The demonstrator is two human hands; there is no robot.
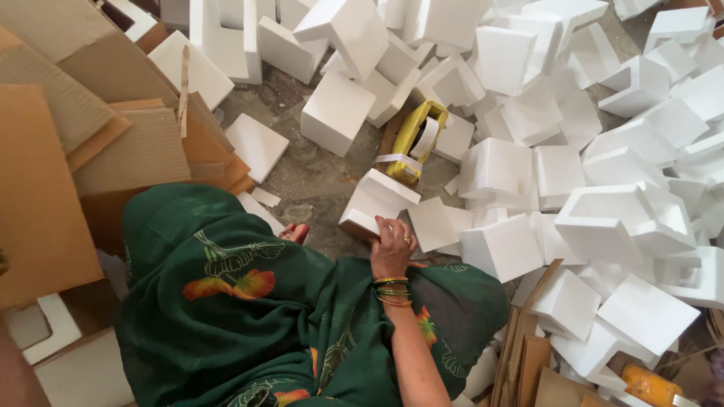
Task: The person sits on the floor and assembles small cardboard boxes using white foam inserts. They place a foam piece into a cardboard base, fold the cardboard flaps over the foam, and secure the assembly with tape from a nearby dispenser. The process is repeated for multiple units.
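Green floral cloth [249, 301] fills the foreground, draped over the seated person's lap and hiding most of the body beneath it. From it the right forearm rises, bangles [392, 292] at the wrist, and the right hand [392, 245] rests on the near edge of a white foam block [375, 202] lying on the grey floor [317, 177]; its grip is curled over that edge, fingers clasping the block. The left hand [296, 232] is almost wholly buried behind the cloth, only a bit of fingers showing, so I cannot tell whether it is clenched or slack. Just beyond the block sits a yellow tape dispenser [416, 142], a strip of tape trailing toward the foam. Flattened cardboard sheets [90, 143] stack up on the left, cut off by the frame. Farther back and to the right, a heap of white foam pieces [603, 136] covers the floor.
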